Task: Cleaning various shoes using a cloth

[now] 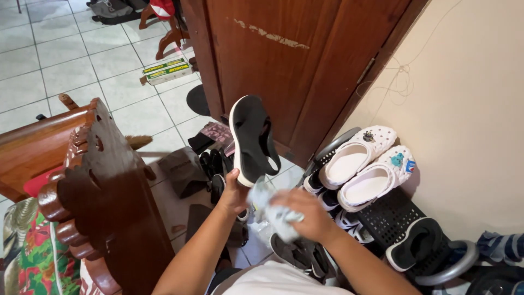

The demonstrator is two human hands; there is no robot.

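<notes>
a dark wooden door (284,60) stands ajar against a cream wall (469,109). beside the wall a black shoe rack (390,216) carries a pair of white clogs (365,166) with small charms and a black slip-on shoe (415,243). more dark footwear (210,164) lies heaped on the tiled floor (71,65). a carved wooden chair (103,191) with a floral cushion (38,251) fills the left. a long green and white box (166,71) lies on the tiles.

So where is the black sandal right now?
The black sandal is mid-frame, held up by the left hand before the wooden door, left of the white clogs.
</notes>
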